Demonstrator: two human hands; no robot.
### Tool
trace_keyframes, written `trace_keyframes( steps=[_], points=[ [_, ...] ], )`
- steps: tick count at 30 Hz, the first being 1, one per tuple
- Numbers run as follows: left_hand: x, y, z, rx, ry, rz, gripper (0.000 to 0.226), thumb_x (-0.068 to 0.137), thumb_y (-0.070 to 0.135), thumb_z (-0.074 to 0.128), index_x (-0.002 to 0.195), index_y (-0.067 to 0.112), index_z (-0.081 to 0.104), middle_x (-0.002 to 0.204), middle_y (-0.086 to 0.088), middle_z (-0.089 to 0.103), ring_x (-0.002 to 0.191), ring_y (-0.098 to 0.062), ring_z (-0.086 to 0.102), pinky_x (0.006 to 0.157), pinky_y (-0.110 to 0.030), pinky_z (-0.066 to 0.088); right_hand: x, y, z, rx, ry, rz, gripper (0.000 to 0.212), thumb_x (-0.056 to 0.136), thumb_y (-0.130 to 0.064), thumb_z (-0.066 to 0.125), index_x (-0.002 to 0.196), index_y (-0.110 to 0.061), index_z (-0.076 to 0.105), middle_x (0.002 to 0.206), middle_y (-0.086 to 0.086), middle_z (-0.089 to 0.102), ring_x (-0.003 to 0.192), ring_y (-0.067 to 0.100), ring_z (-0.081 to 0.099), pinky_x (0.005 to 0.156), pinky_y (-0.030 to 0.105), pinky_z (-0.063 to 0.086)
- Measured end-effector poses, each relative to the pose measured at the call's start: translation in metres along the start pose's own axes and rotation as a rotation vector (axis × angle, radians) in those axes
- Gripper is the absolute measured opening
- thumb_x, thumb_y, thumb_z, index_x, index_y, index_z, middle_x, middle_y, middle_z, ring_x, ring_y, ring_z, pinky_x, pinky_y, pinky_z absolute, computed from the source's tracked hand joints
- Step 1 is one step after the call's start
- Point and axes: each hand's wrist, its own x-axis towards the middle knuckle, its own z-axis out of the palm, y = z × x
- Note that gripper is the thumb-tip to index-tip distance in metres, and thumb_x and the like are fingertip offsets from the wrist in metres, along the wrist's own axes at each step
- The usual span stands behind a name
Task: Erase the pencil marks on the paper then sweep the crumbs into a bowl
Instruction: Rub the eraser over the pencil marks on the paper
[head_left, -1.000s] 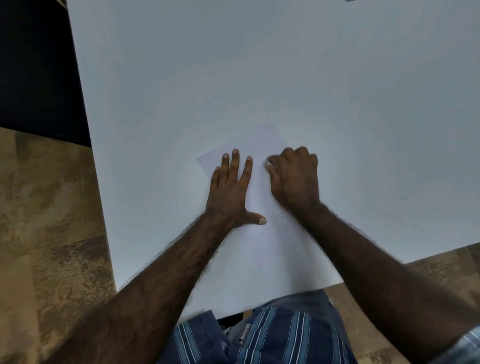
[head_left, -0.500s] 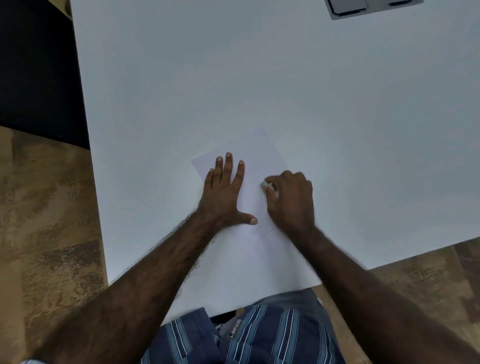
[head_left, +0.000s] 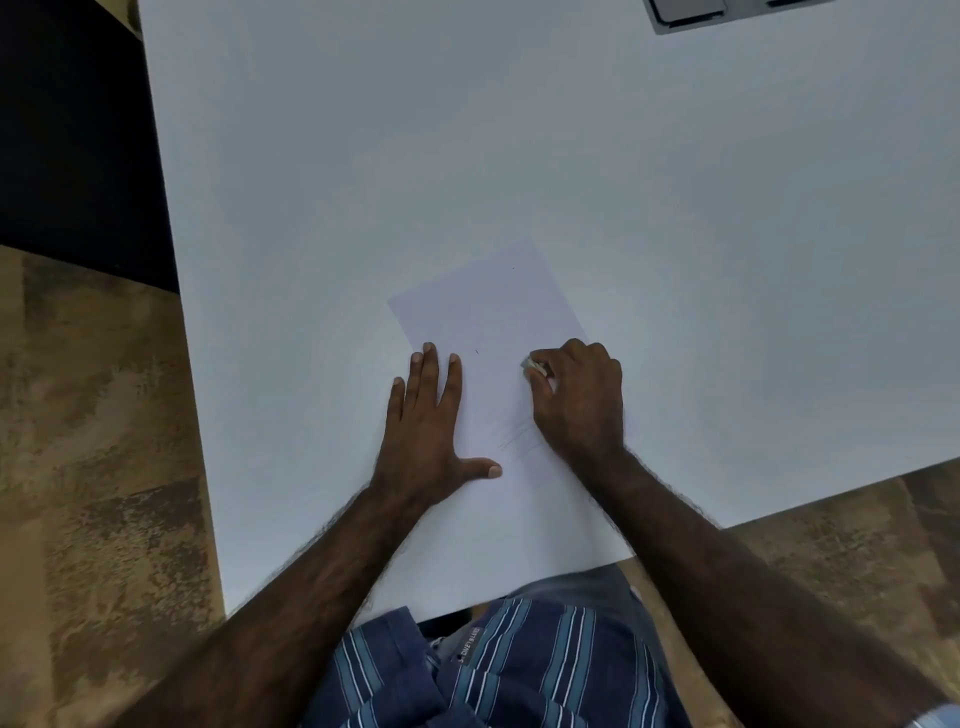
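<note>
Thin white paper sheet (head_left: 488, 312) lay flat near the white table's (head_left: 311, 208) front edge; light, slippery, crease-prone; left hand (head_left: 423, 431) spread flat pinning it; right hand (head_left: 579, 402) curled, pinching small white eraser (head_left: 534, 366) on sheet; faint marks remained; no bowl seen.

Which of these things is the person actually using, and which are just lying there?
In use: paper, eraser in the right hand, left hand flat on the paper, faint pencil marks.
Lying about: grey panel at the table's far edge.
</note>
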Motion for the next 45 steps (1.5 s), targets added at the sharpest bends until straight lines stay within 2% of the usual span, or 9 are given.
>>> trace_keyframes(
  steps=[8, 14, 16, 22, 26, 30, 36, 42, 45],
  points=[
    [0.001, -0.002, 0.004, 0.002, 0.069, -0.004, 0.139, 0.074, 0.084, 0.069, 0.168, 0.019, -0.010, 0.173, -0.008, -0.027, 0.161, -0.024, -0.022, 0.132, -0.045, -0.006, -0.047, -0.029, 0.011, 0.017, -0.119, -0.366, 0.021, 0.102, -0.030, 0.058, 0.103, -0.021, 0.077, 0.093, 0.000, 0.071, 0.089, 0.024, 0.060, 0.081, 0.040, 0.044],
    [0.000, -0.003, 0.003, -0.019, 0.060, 0.000, 0.146, 0.067, 0.088, 0.070, 0.168, 0.020, -0.011, 0.171, -0.005, -0.031, 0.160, -0.023, -0.026, 0.129, -0.042, -0.012, 0.017, -0.002, -0.009, -0.123, 0.032, 0.016, 0.020, 0.100, -0.030, 0.059, 0.097, -0.021, 0.077, 0.089, 0.004, 0.071, 0.089, 0.033, 0.059, 0.078, 0.043, 0.043],
    [0.000, -0.003, 0.002, -0.017, 0.056, -0.001, 0.146, 0.067, 0.089, 0.069, 0.168, 0.019, -0.011, 0.171, -0.006, -0.032, 0.160, -0.024, -0.026, 0.128, -0.042, -0.012, 0.007, -0.011, -0.007, -0.116, 0.024, 0.008, 0.021, 0.100, -0.030, 0.057, 0.098, -0.022, 0.076, 0.089, 0.003, 0.070, 0.089, 0.032, 0.059, 0.079, 0.043, 0.042],
    [0.001, -0.002, 0.005, 0.023, 0.069, -0.008, 0.138, 0.075, 0.083, 0.068, 0.168, 0.020, -0.012, 0.173, -0.008, -0.029, 0.161, -0.024, -0.024, 0.133, -0.046, -0.005, -0.060, -0.031, 0.007, 0.009, -0.101, -0.356, 0.021, 0.103, -0.028, 0.058, 0.104, -0.019, 0.077, 0.091, 0.003, 0.071, 0.089, 0.027, 0.060, 0.080, 0.042, 0.045],
    [0.000, -0.004, 0.004, -0.008, 0.050, 0.000, 0.146, 0.068, 0.089, 0.068, 0.168, 0.020, -0.013, 0.171, -0.006, -0.032, 0.160, -0.023, -0.026, 0.130, -0.044, -0.010, -0.007, -0.001, -0.004, -0.196, 0.031, -0.153, 0.019, 0.102, -0.029, 0.058, 0.098, -0.023, 0.075, 0.085, 0.003, 0.067, 0.085, 0.032, 0.057, 0.075, 0.041, 0.035],
    [0.001, -0.003, 0.003, -0.006, 0.036, -0.006, 0.146, 0.068, 0.088, 0.068, 0.167, 0.020, -0.015, 0.170, -0.006, -0.035, 0.159, -0.023, -0.029, 0.131, -0.045, -0.010, 0.007, 0.004, -0.014, -0.181, 0.042, -0.040, 0.017, 0.101, -0.027, 0.060, 0.101, -0.022, 0.076, 0.088, 0.004, 0.068, 0.087, 0.033, 0.057, 0.076, 0.041, 0.035],
    [-0.001, -0.002, 0.004, 0.002, 0.062, -0.003, 0.141, 0.073, 0.085, 0.069, 0.168, 0.019, -0.011, 0.172, -0.007, -0.029, 0.161, -0.024, -0.024, 0.132, -0.046, -0.005, -0.064, -0.026, 0.004, -0.031, -0.104, -0.387, 0.014, 0.099, -0.024, 0.063, 0.101, -0.022, 0.076, 0.087, 0.001, 0.069, 0.086, 0.026, 0.059, 0.078, 0.041, 0.040],
    [0.000, -0.003, 0.003, -0.014, 0.040, -0.003, 0.146, 0.069, 0.088, 0.068, 0.167, 0.020, -0.015, 0.171, -0.006, -0.034, 0.159, -0.023, -0.028, 0.131, -0.045, -0.009, 0.005, 0.016, -0.013, -0.209, 0.010, -0.072, 0.021, 0.104, -0.030, 0.056, 0.102, -0.024, 0.075, 0.091, 0.002, 0.068, 0.090, 0.032, 0.057, 0.078, 0.042, 0.036],
    [0.000, -0.003, 0.003, -0.006, 0.033, -0.003, 0.146, 0.069, 0.089, 0.067, 0.167, 0.020, -0.016, 0.170, -0.007, -0.034, 0.159, -0.023, -0.029, 0.131, -0.046, -0.009, 0.003, 0.010, -0.016, -0.191, 0.013, -0.029, 0.020, 0.103, -0.028, 0.058, 0.104, -0.021, 0.076, 0.091, 0.004, 0.069, 0.090, 0.032, 0.057, 0.079, 0.041, 0.035]
  ],
)
